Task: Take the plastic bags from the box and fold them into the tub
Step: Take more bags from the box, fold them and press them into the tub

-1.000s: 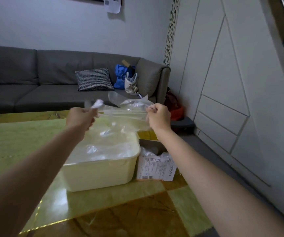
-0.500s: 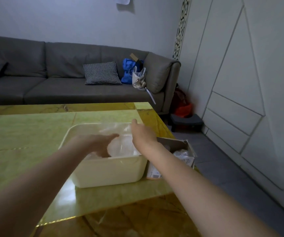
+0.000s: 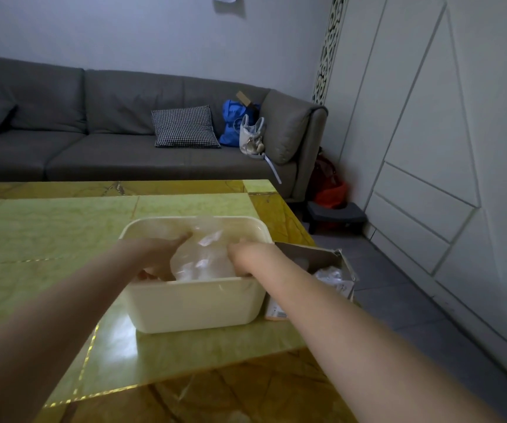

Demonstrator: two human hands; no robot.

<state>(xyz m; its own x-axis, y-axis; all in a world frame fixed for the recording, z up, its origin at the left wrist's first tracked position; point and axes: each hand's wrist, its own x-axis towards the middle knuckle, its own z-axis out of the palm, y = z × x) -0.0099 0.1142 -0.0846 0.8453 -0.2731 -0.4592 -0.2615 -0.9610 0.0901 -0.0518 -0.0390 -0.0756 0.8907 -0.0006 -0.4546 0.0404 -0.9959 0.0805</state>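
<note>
Near the right edge of the green marble-patterned table [image 3: 47, 239], cream plastic tub [image 3: 197, 300] with an open cardboard box [image 3: 316, 257] touching its right side, more clear bags showing inside. Both hands down in the tub: left hand [image 3: 157, 251] and right hand [image 3: 246, 254] flank the clear plastic bag [image 3: 203, 261], seemingly pressing it flat; finger curl cannot be told. Judged: tucking step; next, reach to the box.

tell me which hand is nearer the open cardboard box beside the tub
Right. The right hand is in the cream plastic tub at the side bordering the open cardboard box; the left hand is at the tub's far side.
</note>
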